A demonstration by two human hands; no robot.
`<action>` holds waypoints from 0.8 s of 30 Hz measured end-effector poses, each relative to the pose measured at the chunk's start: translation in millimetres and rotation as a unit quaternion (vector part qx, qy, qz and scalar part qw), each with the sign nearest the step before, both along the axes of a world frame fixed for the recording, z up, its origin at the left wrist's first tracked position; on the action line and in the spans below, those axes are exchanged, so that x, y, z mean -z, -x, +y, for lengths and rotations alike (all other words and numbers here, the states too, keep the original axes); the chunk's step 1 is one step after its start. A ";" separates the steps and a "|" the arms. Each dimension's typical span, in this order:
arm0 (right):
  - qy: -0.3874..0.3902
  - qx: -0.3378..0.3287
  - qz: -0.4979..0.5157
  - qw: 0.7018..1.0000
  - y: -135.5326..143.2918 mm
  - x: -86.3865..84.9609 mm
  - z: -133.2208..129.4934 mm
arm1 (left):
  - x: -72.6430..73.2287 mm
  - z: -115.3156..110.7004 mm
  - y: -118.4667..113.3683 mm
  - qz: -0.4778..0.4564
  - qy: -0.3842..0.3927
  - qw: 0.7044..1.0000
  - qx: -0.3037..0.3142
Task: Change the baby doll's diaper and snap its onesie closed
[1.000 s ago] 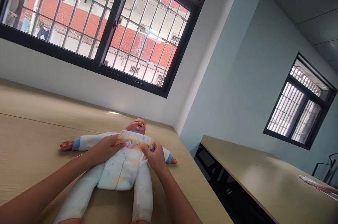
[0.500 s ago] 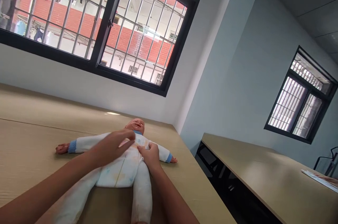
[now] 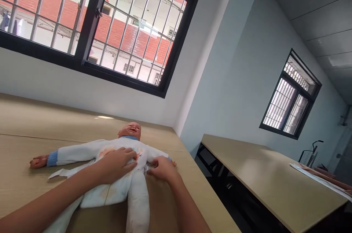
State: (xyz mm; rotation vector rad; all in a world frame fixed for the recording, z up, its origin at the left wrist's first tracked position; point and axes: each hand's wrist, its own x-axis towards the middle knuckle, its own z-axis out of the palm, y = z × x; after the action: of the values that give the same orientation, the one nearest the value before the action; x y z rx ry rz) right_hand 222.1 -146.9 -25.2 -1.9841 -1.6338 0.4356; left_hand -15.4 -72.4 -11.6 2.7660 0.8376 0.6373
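A baby doll (image 3: 132, 130) lies on its back on the table, its arms spread, in a white outfit with blue cuffs and collar. Around its hips is a white diaper (image 3: 96, 194) with faint coloured prints and a line down the front. My left hand (image 3: 118, 163) rests flat over the diaper's upper front at the belly, fingers extended. At the doll's waist on the right side, my right hand (image 3: 162, 169) has thumb and finger pinched on the diaper's edge. A white strip (image 3: 60, 173) sticks out loose on the left side.
The doll lies on a beige table (image 3: 22, 159) against the wall below a barred window (image 3: 129, 31). A second table (image 3: 255, 174) stands to the right across a gap, with white sheets (image 3: 310, 178) and part of a person's arm (image 3: 327, 180) at its far edge.
My left hand has come down onto the doll's belly. My right hand has shifted outward to the doll's side. The white strip on the left now shows, and the view has turned right.
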 end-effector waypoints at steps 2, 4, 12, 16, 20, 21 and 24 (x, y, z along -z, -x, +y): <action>0.004 -0.003 -0.033 0.999 9.0 3.3 0.4 | -8.9 -2.0 -8.5 0.028 0.007 0.999 -0.029; 0.006 0.005 -0.054 0.999 16.1 7.9 4.7 | -15.9 -4.4 -17.1 0.060 0.004 0.997 -0.057; 0.021 -0.047 0.138 0.989 13.1 11.8 12.1 | -5.9 -3.0 -35.0 0.042 -0.053 0.998 0.008; 0.071 0.001 0.197 0.978 10.8 4.4 10.8 | -1.9 0.4 -31.0 0.019 -0.012 0.996 0.087; 0.090 0.027 0.223 0.970 8.0 3.4 13.4 | -5.7 -5.0 -24.8 0.052 -0.016 0.994 0.099; 0.092 0.030 0.229 0.969 7.4 3.4 13.9 | -6.7 -7.8 -23.8 0.063 -0.024 0.993 0.099; 0.093 0.027 0.246 0.965 6.9 1.9 14.0 | -8.6 -17.0 -23.7 0.088 -0.044 0.991 0.087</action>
State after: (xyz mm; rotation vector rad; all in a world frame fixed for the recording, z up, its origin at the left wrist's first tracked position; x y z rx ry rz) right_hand 215.1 -132.9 -27.2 -1.8465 -1.2588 1.0023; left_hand 8.4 -89.4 -3.0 2.9669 0.6034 0.4126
